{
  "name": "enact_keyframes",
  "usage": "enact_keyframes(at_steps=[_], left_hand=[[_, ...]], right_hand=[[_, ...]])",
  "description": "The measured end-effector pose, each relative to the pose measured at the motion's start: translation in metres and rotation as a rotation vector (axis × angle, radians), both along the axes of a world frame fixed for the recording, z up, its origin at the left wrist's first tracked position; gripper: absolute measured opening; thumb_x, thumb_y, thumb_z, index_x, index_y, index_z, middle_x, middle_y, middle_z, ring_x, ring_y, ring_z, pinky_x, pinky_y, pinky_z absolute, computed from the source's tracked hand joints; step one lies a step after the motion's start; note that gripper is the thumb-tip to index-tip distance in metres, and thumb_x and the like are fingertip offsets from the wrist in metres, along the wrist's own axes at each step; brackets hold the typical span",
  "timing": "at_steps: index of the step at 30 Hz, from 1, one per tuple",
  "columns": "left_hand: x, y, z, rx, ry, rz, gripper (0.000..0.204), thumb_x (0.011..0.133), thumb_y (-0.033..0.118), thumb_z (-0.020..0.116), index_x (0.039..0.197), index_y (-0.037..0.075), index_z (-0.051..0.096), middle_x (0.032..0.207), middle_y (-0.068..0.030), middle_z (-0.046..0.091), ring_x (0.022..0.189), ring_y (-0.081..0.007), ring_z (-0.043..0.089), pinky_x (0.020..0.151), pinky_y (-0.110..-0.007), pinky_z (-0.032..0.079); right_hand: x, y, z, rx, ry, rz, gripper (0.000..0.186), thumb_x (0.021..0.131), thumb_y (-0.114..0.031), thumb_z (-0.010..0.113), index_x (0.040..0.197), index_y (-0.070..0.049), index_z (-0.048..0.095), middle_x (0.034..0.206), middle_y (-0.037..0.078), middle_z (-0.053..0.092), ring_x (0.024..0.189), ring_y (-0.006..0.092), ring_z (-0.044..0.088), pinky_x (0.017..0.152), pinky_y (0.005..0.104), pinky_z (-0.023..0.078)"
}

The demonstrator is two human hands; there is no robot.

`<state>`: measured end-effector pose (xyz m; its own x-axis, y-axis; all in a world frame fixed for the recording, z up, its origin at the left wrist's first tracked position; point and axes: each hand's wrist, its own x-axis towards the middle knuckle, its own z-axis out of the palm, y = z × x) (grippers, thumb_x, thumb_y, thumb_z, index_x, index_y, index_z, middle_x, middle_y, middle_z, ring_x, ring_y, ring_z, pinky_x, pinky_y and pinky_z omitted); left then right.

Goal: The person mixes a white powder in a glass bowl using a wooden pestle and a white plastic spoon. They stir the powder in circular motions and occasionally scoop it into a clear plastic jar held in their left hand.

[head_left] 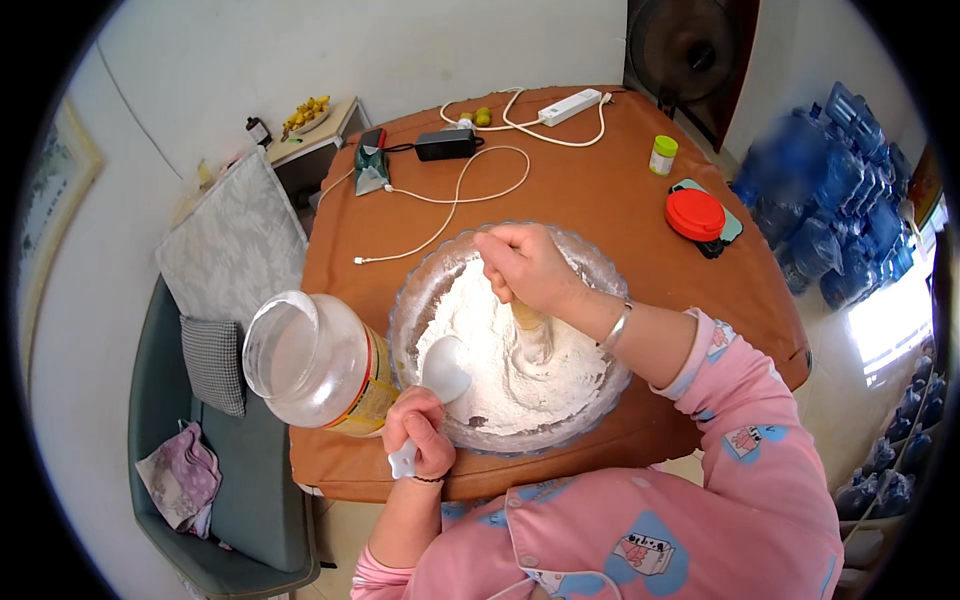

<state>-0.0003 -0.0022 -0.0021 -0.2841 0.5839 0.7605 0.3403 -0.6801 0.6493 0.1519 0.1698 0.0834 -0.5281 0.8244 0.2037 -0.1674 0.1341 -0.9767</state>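
A wide clear glass bowl [622,382] with a scalloped rim holds a heap of white powder, probably flour [480,320]. Over its far half, my right hand [525,265] is closed in a fist around a thick tan, wood-like rod [530,318]. The rod's lower part is coated in powder and stands in the heap; its top is hidden in my fist. At the bowl's near left rim, my left hand [420,428] grips the handle of a white spoon [446,370], whose rounded end hangs over the powder. Left of the bowl stands an open clear plastic jar [310,360] with a yellow-and-red label.
On the brown-covered table [590,190] lie white cables, a power strip [570,107], a black adapter [447,145], a small green-lidded jar [663,155] and a red round lid [695,214]. A green sofa [250,470] is at left; blue water bottles [840,190] stack at right.
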Motion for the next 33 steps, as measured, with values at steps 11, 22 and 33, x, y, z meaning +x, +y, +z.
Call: enact_keyframes(at_steps=[11,22,33], left_hand=[[0.003,-0.001,-0.004,0.020,0.007,0.036,0.030,0.103,0.025,0.037,0.093,0.001,0.052,0.067,-0.0051,0.051,0.050,-0.0093,0.038,0.046,-0.024,0.029],[0.001,-0.001,-0.002,-0.004,-0.013,0.003,0.032,0.103,0.026,0.038,0.093,0.000,0.052,0.064,-0.0036,0.048,0.051,-0.0094,0.038,0.046,-0.024,0.028],[0.001,-0.003,0.000,0.004,0.037,0.028,0.030,0.103,0.024,0.037,0.092,0.000,0.052,0.065,-0.0060,0.051,0.049,-0.0102,0.038,0.046,-0.024,0.029]], right_hand=[[-0.009,-0.040,-0.004,0.328,0.040,0.443,0.034,0.095,-0.016,0.056,0.065,0.001,0.052,0.054,0.005,0.048,0.050,0.0082,0.044,0.048,0.0269,0.038],[-0.003,0.003,-0.001,-0.022,-0.076,-0.039,0.039,0.094,-0.023,0.054,0.062,-0.002,0.051,0.056,0.002,0.052,0.044,0.0087,0.049,0.042,0.0265,0.039],[0.006,-0.044,0.010,0.114,0.011,0.466,0.035,0.099,-0.023,0.052,0.071,-0.003,0.055,0.057,0.000,0.051,0.047,0.0061,0.047,0.044,0.0230,0.039]])
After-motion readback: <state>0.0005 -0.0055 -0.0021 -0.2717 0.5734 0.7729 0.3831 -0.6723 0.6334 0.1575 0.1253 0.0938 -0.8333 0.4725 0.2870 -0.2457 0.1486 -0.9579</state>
